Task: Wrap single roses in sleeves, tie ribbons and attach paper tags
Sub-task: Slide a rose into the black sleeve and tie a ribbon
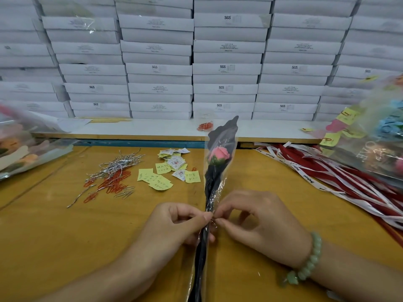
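Yellow tabletop (272,182), crinkly clear sleeve (213,188)

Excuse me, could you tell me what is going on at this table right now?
A person holds a single pink rose in a clear and black sleeve. The left hand and the right hand both pinch the gathered sleeve at the stem, apparently closing it. No ribbon or tag shows on it. Silver twist ties, orange paper clips and yellow tags lie on the table to the left, red and white ribbons to the right.
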### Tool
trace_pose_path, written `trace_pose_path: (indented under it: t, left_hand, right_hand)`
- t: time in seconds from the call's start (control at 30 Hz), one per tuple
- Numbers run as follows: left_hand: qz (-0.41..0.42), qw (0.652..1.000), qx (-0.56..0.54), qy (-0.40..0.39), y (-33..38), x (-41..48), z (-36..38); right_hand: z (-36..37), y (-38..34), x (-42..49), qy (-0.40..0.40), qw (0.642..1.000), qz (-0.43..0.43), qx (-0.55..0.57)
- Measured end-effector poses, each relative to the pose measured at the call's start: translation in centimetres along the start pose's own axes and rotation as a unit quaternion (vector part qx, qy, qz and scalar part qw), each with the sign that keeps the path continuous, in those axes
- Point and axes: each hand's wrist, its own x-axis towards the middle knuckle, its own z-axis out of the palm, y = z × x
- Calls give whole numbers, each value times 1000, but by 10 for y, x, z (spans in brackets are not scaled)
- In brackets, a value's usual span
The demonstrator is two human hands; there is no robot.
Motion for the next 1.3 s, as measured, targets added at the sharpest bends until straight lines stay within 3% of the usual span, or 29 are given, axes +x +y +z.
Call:
trace_pose_path:
  t: [0.23,0.43,0.63,0.8,0.97,1.2,1.3]
  left_hand:
    - [4,1000,-1,15,-1,1,0]
    - [13,999,6,39,0,1,2]
    - [26,999,19,39,0,0,1]
    - [27,999,30,25,-3,3,0]
    - [36,998,45,12,-6,2,0]
    - [79,994,74,-6,-10,0,0]
    - [94,992,83,-5,-11,1,0]
  right_hand:
    - [-6,-4,0,-49,979,-97,-173]
    - [-4,-7,0,-43,969,-111,-216]
    - [-5,-9,1,-43,994,-18,-104]
    - [3,-8,3,-10,989,140,54]
    - [4,-12,7,-63,894,316,311]
    - [-3,-14,13,-117,754,448,465]
    - [-4,-14,14,-125,732,446,499]
